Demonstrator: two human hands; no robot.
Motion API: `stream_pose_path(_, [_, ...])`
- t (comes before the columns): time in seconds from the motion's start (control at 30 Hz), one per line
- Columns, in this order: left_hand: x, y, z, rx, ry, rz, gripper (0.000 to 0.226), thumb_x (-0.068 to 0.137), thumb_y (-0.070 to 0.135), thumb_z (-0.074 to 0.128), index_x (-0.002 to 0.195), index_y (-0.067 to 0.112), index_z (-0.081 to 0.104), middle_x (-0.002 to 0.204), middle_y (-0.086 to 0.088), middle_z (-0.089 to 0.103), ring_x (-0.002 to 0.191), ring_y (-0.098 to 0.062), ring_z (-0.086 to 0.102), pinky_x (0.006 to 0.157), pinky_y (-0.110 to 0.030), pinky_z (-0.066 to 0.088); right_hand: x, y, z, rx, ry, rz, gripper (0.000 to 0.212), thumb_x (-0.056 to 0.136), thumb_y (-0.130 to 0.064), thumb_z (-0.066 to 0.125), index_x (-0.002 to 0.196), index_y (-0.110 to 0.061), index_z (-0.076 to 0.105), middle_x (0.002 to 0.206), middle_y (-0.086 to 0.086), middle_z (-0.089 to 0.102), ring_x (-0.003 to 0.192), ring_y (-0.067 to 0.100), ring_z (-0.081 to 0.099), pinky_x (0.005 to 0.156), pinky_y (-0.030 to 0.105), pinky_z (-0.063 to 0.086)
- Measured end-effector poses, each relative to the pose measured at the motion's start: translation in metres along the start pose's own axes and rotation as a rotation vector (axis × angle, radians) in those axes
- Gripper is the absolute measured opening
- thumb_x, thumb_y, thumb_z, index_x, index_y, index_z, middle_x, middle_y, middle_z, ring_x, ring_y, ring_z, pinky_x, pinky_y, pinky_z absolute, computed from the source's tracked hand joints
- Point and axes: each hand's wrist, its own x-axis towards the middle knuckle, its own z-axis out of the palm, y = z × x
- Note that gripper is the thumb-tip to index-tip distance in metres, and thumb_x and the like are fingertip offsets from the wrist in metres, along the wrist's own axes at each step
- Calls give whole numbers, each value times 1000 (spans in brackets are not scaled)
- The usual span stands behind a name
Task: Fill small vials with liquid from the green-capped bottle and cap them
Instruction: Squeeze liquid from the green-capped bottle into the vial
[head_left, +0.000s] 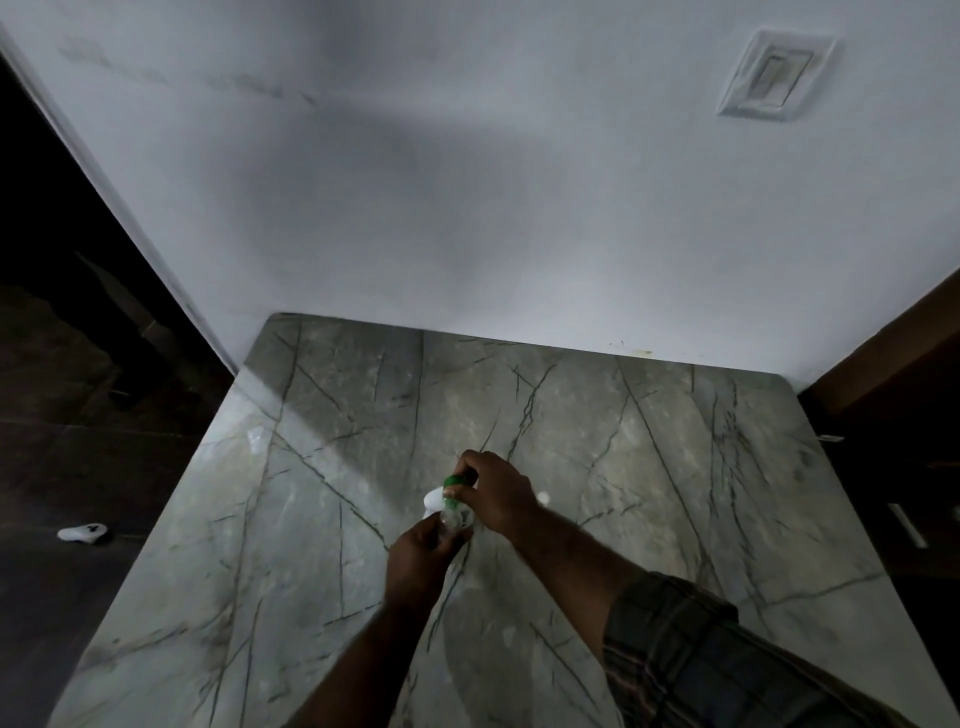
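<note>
While you lean over a grey, dark-veined marble table (649, 467), both hands hold the green-capped bottle (456, 517) above its middle.

Your left hand (418, 564) is curled round the bottle's clear body from the near side, and your right hand (496, 493) is wrapped over the top, fingers clasped on the green cap (451, 484). The bottle is small and see-through, tilted with its neck pointing away from you; the bright green cap is half hidden by your fingers. A white patch (432, 501) shows beside the neck, and you cannot tell what it is. A small white dot (544, 498) lies on the table just right of your right hand. A checked sleeve (691, 654) covers your right forearm.
</note>
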Motion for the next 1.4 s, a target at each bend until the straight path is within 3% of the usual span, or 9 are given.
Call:
stream_pose_path(0.17, [-1, 0, 0, 5, 2, -14, 21, 85, 41, 72, 102, 29, 73, 76, 12, 71, 68, -1, 65, 60, -16, 46, -1, -2, 0, 2, -8, 6, 23, 85, -42, 69, 96, -24, 60, 104, -4, 64, 99, 16, 61, 96, 44, 46])
stream_pose_path(0.37, [3, -2, 1, 12, 14, 5, 20, 84, 39, 73, 101, 27, 74, 77, 10, 73, 70, -4, 67, 69, -32, 57, 0, -2, -5, 17, -8, -9, 24, 85, -40, 70, 96, -21, 61, 105, -2, 64, 98, 16, 60, 91, 38, 47])
stream_pose_path(0.53, [1, -4, 1, -2, -3, -9, 23, 84, 41, 73, 105, 30, 73, 81, 13, 73, 73, -3, 68, 72, -32, 58, -2, 0, -1, 1, -17, 5, 27, 87, -41, 69, 101, -20, 60, 108, -1, 64, 101, 18, 60, 95, 42, 47])
stream_pose_path(0.77, [2, 3, 0, 1, 5, -7, 25, 85, 37, 73, 107, 26, 72, 76, 14, 70, 68, 2, 64, 60, -12, 43, 1, -3, -5, 4, -10, -7, 25, 84, -42, 71, 96, -23, 60, 103, -3, 62, 97, 16, 60, 93, 44, 49])
stream_pose_path(1.03, [2, 0, 0, 5, -5, -18, 22, 84, 38, 73, 102, 25, 74, 76, 9, 72, 69, -5, 66, 64, -26, 52, 1, -1, -4, -2, -22, -5, 26, 86, -40, 70, 99, -20, 60, 106, -1, 62, 100, 17, 59, 95, 41, 48])
stream_pose_path(1.17, [3, 2, -1, -6, 9, -6, 20, 83, 39, 74, 100, 29, 72, 73, 13, 70, 66, 0, 64, 60, -18, 48, 2, -3, -7, -2, -17, -10, 25, 86, -39, 70, 98, -21, 60, 106, -1, 62, 100, 17, 59, 96, 43, 46])
stream_pose_path(1.3, [6, -4, 1, -17, -2, -20, 21, 83, 38, 75, 100, 28, 75, 76, 6, 74, 70, -9, 68, 69, -36, 57, 0, 0, -1, -2, -15, 12, 25, 87, -40, 69, 98, -21, 59, 104, -2, 63, 99, 17, 59, 94, 41, 47])
stream_pose_path(1.4, [7, -5, 1, -2, -3, -8, 19, 83, 39, 74, 99, 28, 75, 74, 5, 73, 68, -11, 68, 69, -38, 56, 1, -2, -2, -4, -12, 16, 25, 86, -41, 69, 97, -21, 59, 104, -3, 63, 97, 17, 59, 94, 40, 46])
